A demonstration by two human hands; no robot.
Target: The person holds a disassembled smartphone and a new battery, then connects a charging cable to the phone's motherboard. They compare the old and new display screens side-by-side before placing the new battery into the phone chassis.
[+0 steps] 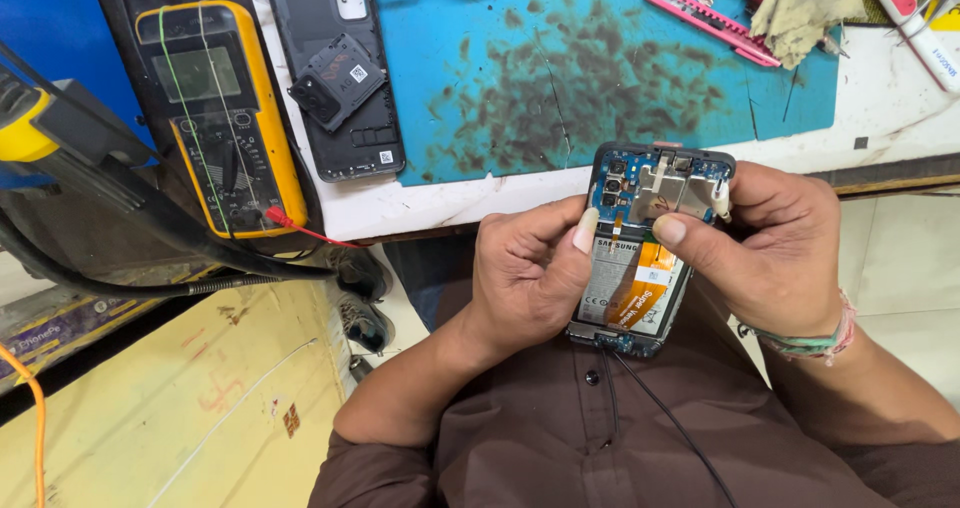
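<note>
An opened smartphone (640, 258) with its back off shows a blue circuit board, a metal shield and a battery with an orange label. Both hands hold it just below the bench edge, over my lap. My left hand (530, 268) grips its left side, thumb resting on the board's lower edge. My right hand (765, 243) grips the right side, thumb pressing near the middle, and a small white piece sits between its fingers at the phone's top right corner. A thin black cable (670, 418) hangs from the phone's bottom.
On the bench lie a blue stained work mat (600, 68), a black phone back cover (335, 78) with a loose camera frame piece, a yellow multimeter (225, 113), a pink utility knife (695, 13), a cloth (805, 3) and a white tool (915, 23). A yellow box (150, 398) stands lower left.
</note>
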